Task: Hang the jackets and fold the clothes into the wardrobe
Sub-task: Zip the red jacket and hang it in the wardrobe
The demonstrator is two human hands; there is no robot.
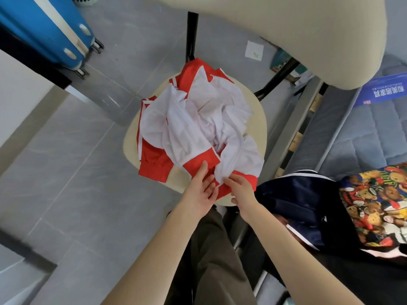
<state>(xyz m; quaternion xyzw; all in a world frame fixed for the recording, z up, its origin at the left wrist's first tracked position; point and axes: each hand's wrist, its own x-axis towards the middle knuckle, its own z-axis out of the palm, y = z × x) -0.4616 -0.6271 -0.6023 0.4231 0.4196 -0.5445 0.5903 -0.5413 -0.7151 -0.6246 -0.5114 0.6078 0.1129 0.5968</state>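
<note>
The right hand (241,191) has its fingers curled over the near red hem of the jacket (198,119), with the thumb tucked below the edge, so it pinches the cloth there. The left hand (201,190), just beside it and nearly touching it, lays its index finger straight along the red hem band, while its other fingers bend against the toothed zip edge; whether they actually grip cloth I cannot tell. Both bare forearms reach in from the bottom of the view, above a leg in dark trousers (211,249). The jacket lies crumpled and inside out, its white mesh lining uppermost and red panels with white stripes showing round the edges, heaped on the round cream seat of a chair (261,119). One red cuffed part hangs over the seat's near left rim. The chair's cream backrest (286,29) fills the top of the view, over black legs. To the right, on a bed (374,133) with a grey-blue quilted cover, lie a navy garment (308,205) with white trim and a cloth printed with teddy bears (378,201), touching each other. A blue leaflet (383,89) rests farther up the bed. On the grey tiled floor (77,161) stands a blue suitcase (55,34) at top left, and a small white paper (254,50) lies beyond the chair.
</note>
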